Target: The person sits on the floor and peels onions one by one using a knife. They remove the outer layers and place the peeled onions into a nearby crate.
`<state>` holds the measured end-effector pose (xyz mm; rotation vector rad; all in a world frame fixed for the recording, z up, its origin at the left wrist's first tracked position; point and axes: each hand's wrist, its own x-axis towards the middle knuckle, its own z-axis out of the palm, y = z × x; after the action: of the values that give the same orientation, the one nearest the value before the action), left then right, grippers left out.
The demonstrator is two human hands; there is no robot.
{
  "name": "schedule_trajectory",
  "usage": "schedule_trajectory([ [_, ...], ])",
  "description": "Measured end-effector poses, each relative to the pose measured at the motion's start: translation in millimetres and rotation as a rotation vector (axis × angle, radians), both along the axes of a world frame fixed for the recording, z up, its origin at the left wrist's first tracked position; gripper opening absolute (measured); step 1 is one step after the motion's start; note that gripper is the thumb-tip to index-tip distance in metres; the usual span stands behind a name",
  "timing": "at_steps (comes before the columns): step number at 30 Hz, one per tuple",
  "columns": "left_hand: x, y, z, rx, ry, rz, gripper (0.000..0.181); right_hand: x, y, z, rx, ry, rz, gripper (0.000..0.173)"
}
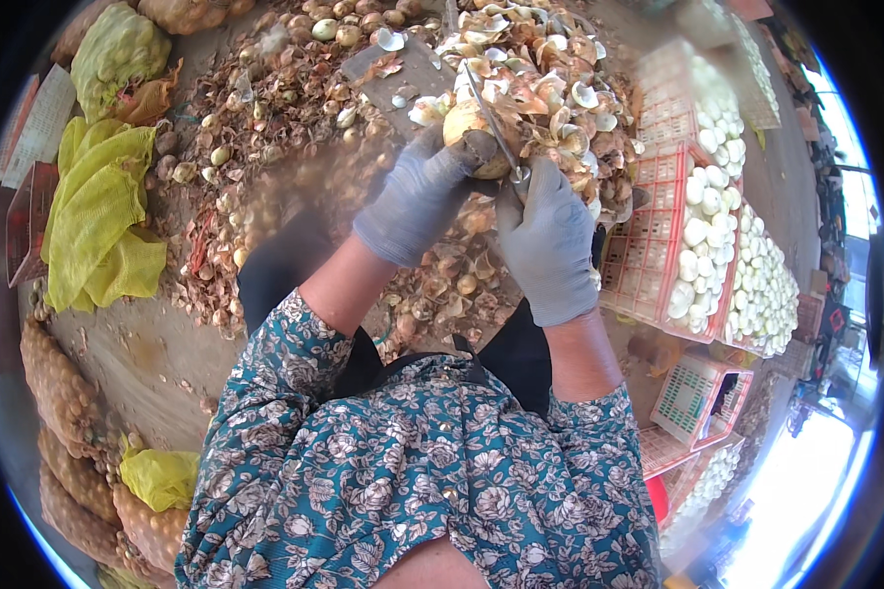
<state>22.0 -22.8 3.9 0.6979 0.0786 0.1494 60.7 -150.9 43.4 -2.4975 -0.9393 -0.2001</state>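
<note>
My left hand, in a grey work glove, grips a yellow-brown onion with the thumb across its near side. In my right hand, gloved the same way, is a knife held by its metal-collared handle. Its narrow blade points away from me and lies over the onion's right side; whether the edge touches the skin I cannot tell. Beyond both hands rises a heap of cut onion skins, and a flat grey board lies to its left. The handle is mostly hidden by my right fingers.
Red plastic crates at the right hold peeled white onions. Loose onions and dry skins cover the floor ahead. Yellow mesh sacks lie at the left, with filled onion sacks behind. An overturned-looking crate stands at lower right.
</note>
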Motion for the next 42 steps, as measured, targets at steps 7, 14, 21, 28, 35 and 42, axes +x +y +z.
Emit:
schedule_trajectory([
  [7, 1.7, 9.7, -10.2, -0.038, 0.042, -0.067, 0.074, 22.9, -45.4, -70.3, 0.019, 0.308, -0.243, 0.016],
  [14, -8.2, 30.4, 23.8, 0.489, 0.177, -0.018, 0.075, 17.7, -43.3, 29.4, 0.260, 0.837, -0.199, 0.015],
  [21, -12.4, 28.3, 16.5, 0.645, 0.078, 0.021, 0.070, -6.9, -12.6, 16.1, -0.106, 0.074, 0.209, 0.019],
  [28, -13.3, 31.7, 28.7, 0.720, 0.367, -0.233, 0.065, 22.1, -29.3, -33.2, -0.119, -0.263, 0.079, 0.017],
  [35, -9.8, 30.2, 22.5, 0.594, 0.244, -0.177, 0.071, 8.3, -34.1, 11.8, 0.045, 0.550, -0.107, 0.015],
  [42, -13.2, 19.3, 24.2, 1.187, 0.199, 0.105, 0.056, -12.6, -42.4, 32.2, -0.142, 0.408, 0.114, 0.019],
])
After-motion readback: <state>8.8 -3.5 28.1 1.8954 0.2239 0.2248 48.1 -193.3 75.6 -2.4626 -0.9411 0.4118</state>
